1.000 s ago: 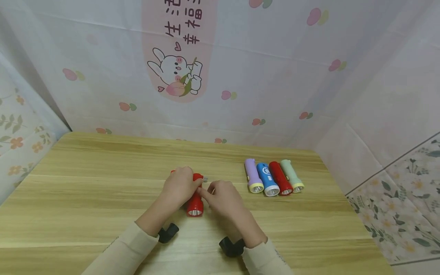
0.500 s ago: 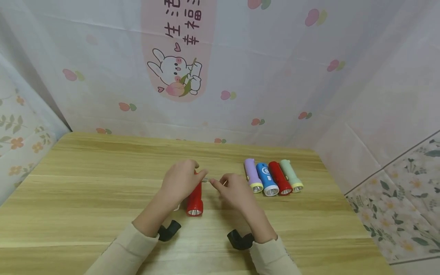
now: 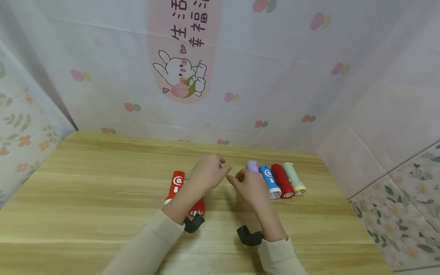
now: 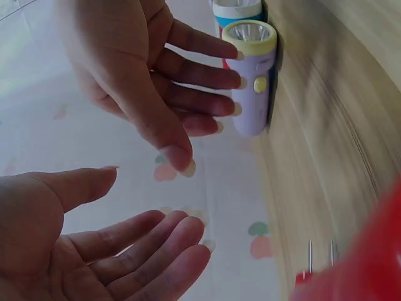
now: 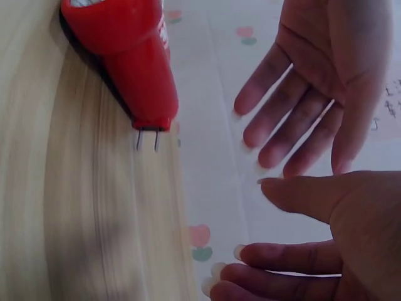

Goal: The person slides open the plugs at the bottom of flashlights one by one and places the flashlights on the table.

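Observation:
In the head view, my left hand (image 3: pixel 212 172) hovers over the table with fingers loosely bent, holding nothing. Facing it is my right hand (image 3: pixel 252 187), also bare between its relaxed fingers. Both palms show apart in the right wrist view. Under my left forearm lies a red flashlight (image 3: pixel 197 208), partly covered. Two metal plug prongs stick out of the end of a red flashlight (image 5: pixel 141 75) in the right wrist view. Left of the forearm is a red flashlight with a white emblem (image 3: pixel 177 185). Behind my right hand stands out a lilac flashlight (image 4: pixel 250 100).
To the right, a blue flashlight (image 3: pixel 269 181), a dark red flashlight (image 3: pixel 282 181) and a mint flashlight (image 3: pixel 293 179) lie side by side. The wooden table (image 3: pixel 103 214) meets a printed cloth backdrop (image 3: pixel 275 76). Black wrist mounts (image 3: pixel 250 236) hang below the sleeves.
My left hand has let go of the red flashlight and moved right, away from it. My right hand has also moved right, toward the row. The emblem flashlight has come into sight.

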Demonstrator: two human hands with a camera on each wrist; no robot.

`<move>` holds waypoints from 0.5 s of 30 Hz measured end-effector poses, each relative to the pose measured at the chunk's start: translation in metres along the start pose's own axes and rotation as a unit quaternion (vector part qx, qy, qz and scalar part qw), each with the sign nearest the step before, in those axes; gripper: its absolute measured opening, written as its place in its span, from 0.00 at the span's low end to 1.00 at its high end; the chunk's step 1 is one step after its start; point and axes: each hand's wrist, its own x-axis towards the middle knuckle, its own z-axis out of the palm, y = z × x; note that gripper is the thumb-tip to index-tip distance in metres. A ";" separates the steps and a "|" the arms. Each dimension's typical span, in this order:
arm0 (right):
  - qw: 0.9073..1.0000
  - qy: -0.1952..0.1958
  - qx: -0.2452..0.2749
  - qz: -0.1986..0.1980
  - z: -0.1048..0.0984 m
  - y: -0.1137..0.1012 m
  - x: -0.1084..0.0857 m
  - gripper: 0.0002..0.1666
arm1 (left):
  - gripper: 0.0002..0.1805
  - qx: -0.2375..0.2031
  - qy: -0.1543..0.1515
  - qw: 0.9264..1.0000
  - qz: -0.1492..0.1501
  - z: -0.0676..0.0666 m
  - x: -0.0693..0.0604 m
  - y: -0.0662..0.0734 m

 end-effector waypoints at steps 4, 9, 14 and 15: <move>1.000 0.019 -0.003 0.009 -0.004 0.010 0.002 0.20 | 0.24 -0.010 -0.020 1.000 -0.002 0.013 0.014 0.006; 0.998 0.040 -0.024 0.033 -0.011 0.023 0.004 0.23 | 0.24 -0.057 -0.061 0.997 -0.003 0.030 0.030 0.009; 0.996 0.028 -0.051 0.063 -0.015 0.027 0.005 0.28 | 0.24 -0.072 -0.085 0.994 -0.011 0.038 0.042 0.013; 0.996 0.026 -0.056 0.065 -0.015 0.026 0.006 0.29 | 0.23 -0.079 -0.088 0.993 -0.015 0.039 0.045 0.014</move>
